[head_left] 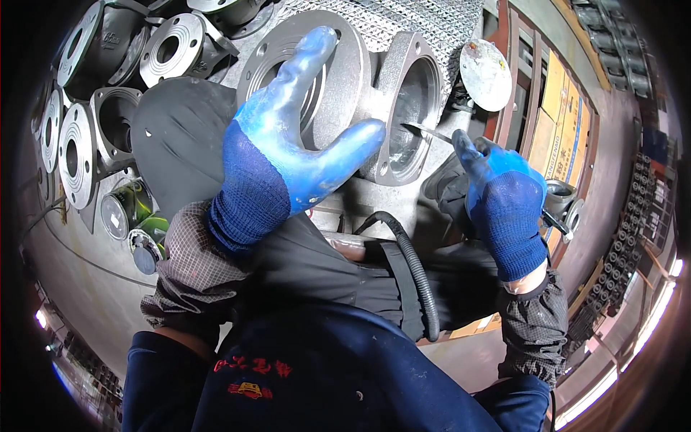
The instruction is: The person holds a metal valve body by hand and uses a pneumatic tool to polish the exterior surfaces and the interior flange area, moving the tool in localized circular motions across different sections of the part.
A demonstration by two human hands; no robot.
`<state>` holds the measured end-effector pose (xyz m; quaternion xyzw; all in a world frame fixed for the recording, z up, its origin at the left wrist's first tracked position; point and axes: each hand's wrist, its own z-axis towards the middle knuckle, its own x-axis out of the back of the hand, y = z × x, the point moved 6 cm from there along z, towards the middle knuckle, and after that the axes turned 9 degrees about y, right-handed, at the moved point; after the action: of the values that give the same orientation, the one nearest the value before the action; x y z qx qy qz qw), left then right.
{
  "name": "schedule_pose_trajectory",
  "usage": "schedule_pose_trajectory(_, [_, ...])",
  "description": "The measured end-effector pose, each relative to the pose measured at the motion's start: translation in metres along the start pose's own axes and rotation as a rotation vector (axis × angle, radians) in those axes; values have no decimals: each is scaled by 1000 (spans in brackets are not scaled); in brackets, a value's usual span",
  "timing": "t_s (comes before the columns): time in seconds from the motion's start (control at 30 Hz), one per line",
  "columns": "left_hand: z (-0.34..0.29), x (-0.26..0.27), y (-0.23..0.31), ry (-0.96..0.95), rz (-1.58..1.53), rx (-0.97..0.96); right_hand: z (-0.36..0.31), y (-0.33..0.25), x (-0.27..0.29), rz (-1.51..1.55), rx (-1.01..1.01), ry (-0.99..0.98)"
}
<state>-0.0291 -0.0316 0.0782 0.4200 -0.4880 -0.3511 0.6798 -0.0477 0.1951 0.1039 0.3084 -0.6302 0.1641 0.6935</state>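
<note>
A grey cast-metal valve body lies in front of me, with a round flange on its left and a wide opening facing right. My left hand, in a blue coated glove, is over the flange with thumb and index finger stretched wide apart. It grips nothing; whether it touches the metal I cannot tell. My right hand, gloved alike, is closed round a thin-bladed hand tool. The blade's tip reaches into the right-hand opening. The tool's dark rear end sticks out below the hand; the glove hides its middle.
More flanged castings are gathered at the left. A white-topped round disc stands beyond my right hand, near a brown metal frame and yellow cartons. A black corrugated hose curves over my lap. Metal mesh lies behind.
</note>
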Motion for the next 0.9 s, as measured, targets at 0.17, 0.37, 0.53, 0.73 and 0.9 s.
schedule_pose_trajectory(0.17, [-1,1,-5,7,-26,14,5,-9,1,-95,-2,-79])
schedule_pose_trajectory(0.37, [-2,3,-3,-2,-6,-2,2,-2,-21,-130,-224,28])
schedule_pose_trajectory(0.53, [-1,2,-4,3,-29,-4,4,-4,-12,-129,-194,56])
schedule_pose_trajectory(0.73, [-1,1,-3,-11,-28,36,18,-7,7,31,-32,-79])
schedule_pose_trajectory(0.9, [0,3,-3,-7,11,-14,28,8,-1,243,-95,-91])
